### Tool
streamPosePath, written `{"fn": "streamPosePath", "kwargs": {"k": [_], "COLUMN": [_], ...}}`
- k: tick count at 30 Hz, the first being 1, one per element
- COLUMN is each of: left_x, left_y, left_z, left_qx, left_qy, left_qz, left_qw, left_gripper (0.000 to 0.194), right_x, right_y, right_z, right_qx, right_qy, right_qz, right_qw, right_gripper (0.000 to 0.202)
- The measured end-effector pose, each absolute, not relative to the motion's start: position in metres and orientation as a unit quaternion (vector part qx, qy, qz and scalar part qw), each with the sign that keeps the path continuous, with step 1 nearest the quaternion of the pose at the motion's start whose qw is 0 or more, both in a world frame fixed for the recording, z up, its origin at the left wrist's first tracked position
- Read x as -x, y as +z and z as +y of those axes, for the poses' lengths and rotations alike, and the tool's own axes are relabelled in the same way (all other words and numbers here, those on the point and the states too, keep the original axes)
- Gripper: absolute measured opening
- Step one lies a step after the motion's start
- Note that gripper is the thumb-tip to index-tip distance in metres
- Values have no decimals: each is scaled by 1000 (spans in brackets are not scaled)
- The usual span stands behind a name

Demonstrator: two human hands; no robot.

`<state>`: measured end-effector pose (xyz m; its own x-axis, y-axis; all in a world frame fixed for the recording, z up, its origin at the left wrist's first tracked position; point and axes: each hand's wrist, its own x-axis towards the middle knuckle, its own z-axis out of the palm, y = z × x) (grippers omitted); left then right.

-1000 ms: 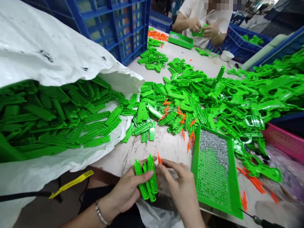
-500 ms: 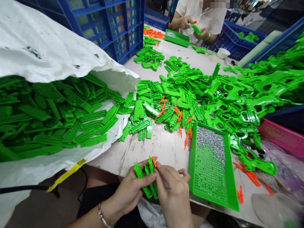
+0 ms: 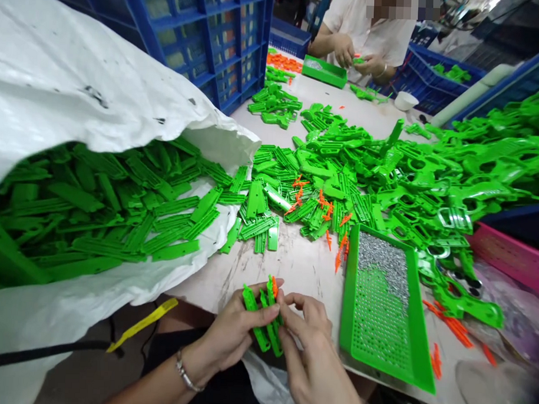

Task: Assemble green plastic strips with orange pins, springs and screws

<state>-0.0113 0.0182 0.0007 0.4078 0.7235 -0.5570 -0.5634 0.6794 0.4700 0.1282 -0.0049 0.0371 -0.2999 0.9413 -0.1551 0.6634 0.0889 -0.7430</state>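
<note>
My left hand point(image 3: 232, 324) holds several narrow green plastic pieces point(image 3: 257, 322) side by side, its thumb pressed across them. A small orange piece point(image 3: 275, 286) stands at the upper end of the rightmost green piece. My right hand point(image 3: 315, 351) is closed at the right side of these pieces, its fingertips by the orange piece and the green edge; whether it pinches anything is hidden. To the right lies a green perforated tray point(image 3: 348, 299) with small metal pins point(image 3: 385, 256) at its far end.
A white sack point(image 3: 123, 91) of green pieces lies left, beside a blue crate point(image 3: 204, 40). Green parts point(image 3: 342, 145) and orange pieces point(image 3: 342, 251) cover the table's middle and right. Across the table, a person's hands point(image 3: 345, 50) hold a green part. A pink bin point(image 3: 510, 257) stands right.
The view has shifted slightly, moving the scene rightward. My right hand's fingers have shifted lower along the green pieces. The other person's hands have come closer together.
</note>
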Motion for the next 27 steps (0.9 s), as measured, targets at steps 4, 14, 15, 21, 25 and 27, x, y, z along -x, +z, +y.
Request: {"fn": "streamPosePath", "kwargs": {"k": [4, 14, 15, 21, 25, 27], "left_x": [22, 39, 40, 35, 30, 28], "left_y": [-2, 4, 4, -1, -1, 1], "left_z": [19, 18, 17, 14, 12, 12], "left_qx": [-56, -19, -16, -32, -14, -7], "left_qy": [390, 414, 414, 396, 399, 399], "left_qz": [383, 413, 412, 398, 402, 404], "left_qw": [835, 811, 812, 827, 824, 823], "left_gripper": [27, 29, 27, 24, 20, 18], "right_x": [-129, -85, -89, -115, -117, -122], "right_y": [31, 0, 1, -2, -11, -12], "right_z": [26, 108, 103, 62, 55, 54], "right_qx": [548, 536, 531, 586, 658, 666], "right_qy": [412, 181, 181, 157, 132, 124], "right_qz": [-698, -804, -808, -763, -705, -700], "right_qw": [209, 185, 180, 221, 230, 225], "right_gripper": [23, 35, 36, 34, 32, 31]}}
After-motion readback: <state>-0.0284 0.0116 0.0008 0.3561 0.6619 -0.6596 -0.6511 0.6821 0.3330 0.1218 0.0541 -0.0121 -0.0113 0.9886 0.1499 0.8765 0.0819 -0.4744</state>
